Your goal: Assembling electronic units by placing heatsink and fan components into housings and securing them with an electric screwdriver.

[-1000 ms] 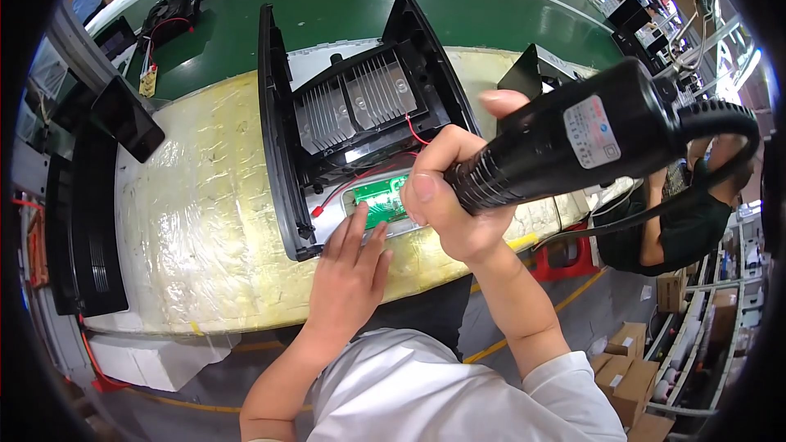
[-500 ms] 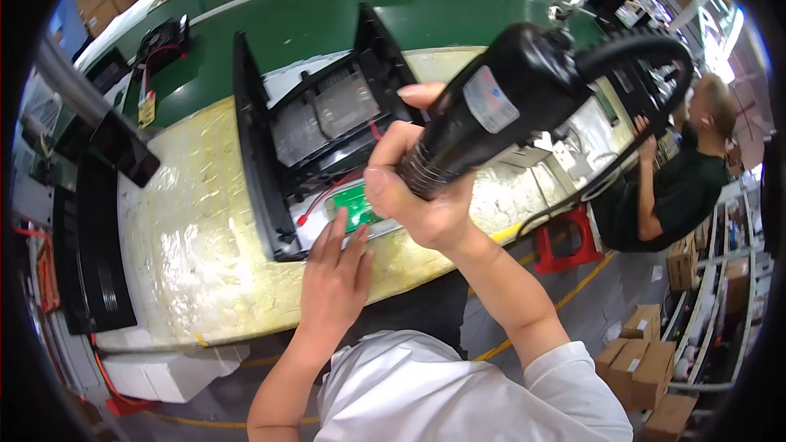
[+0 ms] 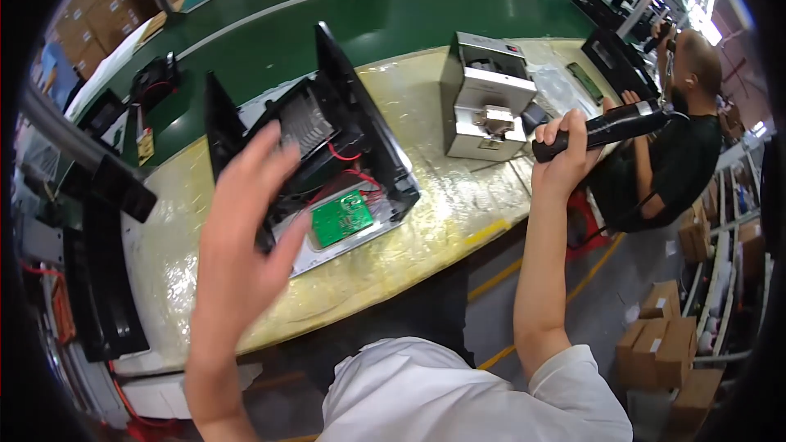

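My right hand [image 3: 566,151] is wrapped round a black electric screwdriver [image 3: 624,123], held up over the right part of the bench. My left hand [image 3: 233,237], smeared by motion, is lifted with fingers and thumb spread and nothing in it. It hovers at the near left corner of a black appliance housing [image 3: 360,98] with two upright side walls, and covers part of it. A green circuit board [image 3: 342,218] lies on the white base at the housing's near side. Red wires [image 3: 348,180] run between the board and the inner parts.
Right of the housing stands a silver metal box [image 3: 490,102] with an open front. A phone-like black screen [image 3: 123,188] is on an arm at left, above a black panel [image 3: 102,295]. A person in dark clothes [image 3: 684,164] works at the right, near a red stool [image 3: 583,225].
My right hand has carried the screwdriver away from the housing to the right, and tilted it nearly level. My left hand has left the circuit board and risen leftward. The housing now appears turned.
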`<action>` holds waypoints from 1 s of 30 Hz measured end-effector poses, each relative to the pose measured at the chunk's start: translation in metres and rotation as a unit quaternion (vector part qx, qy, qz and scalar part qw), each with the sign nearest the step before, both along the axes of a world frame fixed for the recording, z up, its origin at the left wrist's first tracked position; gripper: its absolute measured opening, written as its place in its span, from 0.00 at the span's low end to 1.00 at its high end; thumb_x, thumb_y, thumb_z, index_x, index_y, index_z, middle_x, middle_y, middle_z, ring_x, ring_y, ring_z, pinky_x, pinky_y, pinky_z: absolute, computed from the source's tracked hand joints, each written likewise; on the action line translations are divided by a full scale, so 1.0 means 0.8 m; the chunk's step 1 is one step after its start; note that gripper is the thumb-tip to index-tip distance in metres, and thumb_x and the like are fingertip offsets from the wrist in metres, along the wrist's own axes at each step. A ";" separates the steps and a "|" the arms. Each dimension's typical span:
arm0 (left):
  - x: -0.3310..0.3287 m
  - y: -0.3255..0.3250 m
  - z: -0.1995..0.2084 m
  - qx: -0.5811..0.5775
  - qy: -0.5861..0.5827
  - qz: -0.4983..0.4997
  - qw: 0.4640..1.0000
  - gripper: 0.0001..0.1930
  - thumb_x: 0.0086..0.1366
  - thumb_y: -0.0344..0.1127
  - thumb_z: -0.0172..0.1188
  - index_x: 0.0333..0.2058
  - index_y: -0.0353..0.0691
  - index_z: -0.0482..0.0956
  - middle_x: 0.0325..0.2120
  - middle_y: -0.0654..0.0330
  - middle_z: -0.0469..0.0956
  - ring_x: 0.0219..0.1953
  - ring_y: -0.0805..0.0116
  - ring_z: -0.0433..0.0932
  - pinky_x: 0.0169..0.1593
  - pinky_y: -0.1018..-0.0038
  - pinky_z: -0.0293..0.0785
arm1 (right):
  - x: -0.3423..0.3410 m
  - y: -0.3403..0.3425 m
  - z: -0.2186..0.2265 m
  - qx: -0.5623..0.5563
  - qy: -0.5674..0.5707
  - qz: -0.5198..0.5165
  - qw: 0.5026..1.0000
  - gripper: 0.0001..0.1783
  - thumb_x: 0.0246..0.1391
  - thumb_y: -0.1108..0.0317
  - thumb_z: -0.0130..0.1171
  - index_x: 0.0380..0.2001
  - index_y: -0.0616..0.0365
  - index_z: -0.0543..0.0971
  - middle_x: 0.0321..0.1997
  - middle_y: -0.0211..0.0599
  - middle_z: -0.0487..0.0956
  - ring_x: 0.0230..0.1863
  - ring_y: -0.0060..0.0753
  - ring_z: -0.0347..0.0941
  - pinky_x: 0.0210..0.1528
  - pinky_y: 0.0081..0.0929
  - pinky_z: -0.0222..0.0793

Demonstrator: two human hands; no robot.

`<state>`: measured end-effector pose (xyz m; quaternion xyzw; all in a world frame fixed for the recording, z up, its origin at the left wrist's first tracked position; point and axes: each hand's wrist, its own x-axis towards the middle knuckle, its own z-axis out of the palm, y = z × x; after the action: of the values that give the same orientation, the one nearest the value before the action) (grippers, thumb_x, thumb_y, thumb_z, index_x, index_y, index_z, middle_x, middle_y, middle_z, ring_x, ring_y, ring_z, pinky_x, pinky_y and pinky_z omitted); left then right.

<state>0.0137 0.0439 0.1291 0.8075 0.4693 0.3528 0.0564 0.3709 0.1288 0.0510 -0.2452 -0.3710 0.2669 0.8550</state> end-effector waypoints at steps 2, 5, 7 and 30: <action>-0.023 0.037 0.002 -0.060 0.107 0.046 0.991 0.45 0.54 0.28 0.70 0.69 0.36 0.57 0.69 0.40 0.58 0.69 0.43 0.60 0.69 0.59 0.60 | -0.013 0.010 -0.012 -0.004 -0.006 0.015 1.000 0.18 0.63 0.73 0.58 0.55 0.62 0.69 0.33 0.29 0.71 0.26 0.22 0.67 0.32 0.25 0.67; -0.040 0.080 -0.024 -0.101 0.190 0.071 0.974 0.50 0.53 0.34 0.73 0.70 0.32 0.52 0.69 0.37 0.56 0.70 0.42 0.59 0.71 0.59 0.59 | -0.011 0.015 -0.022 -0.104 -0.090 -0.194 0.971 0.30 0.62 0.74 0.61 0.65 0.62 0.63 0.47 0.36 0.74 0.44 0.29 0.73 0.53 0.29 0.69; -0.033 0.095 -0.034 -0.145 0.215 0.038 0.965 0.56 0.50 0.40 0.76 0.71 0.31 0.48 0.69 0.35 0.55 0.70 0.41 0.59 0.71 0.57 0.59 | 0.002 -0.019 -0.018 -0.104 -0.158 -0.319 0.929 0.29 0.60 0.75 0.60 0.63 0.64 0.64 0.53 0.41 0.73 0.51 0.32 0.72 0.56 0.31 0.69; -0.005 0.060 -0.010 -0.060 0.177 0.016 0.982 0.60 0.35 0.43 0.77 0.70 0.44 0.57 0.59 0.40 0.63 0.62 0.41 0.64 0.64 0.50 0.58 | -0.191 -0.034 -0.015 -0.154 -0.081 0.264 0.949 0.34 0.53 0.74 0.52 0.66 0.63 0.65 0.70 0.44 0.65 0.72 0.45 0.58 0.75 0.39 0.48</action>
<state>0.0096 0.0922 0.1210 0.8447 0.5052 0.1763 0.0156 0.2178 0.1018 0.0388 -0.2881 -0.4449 0.5166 0.6725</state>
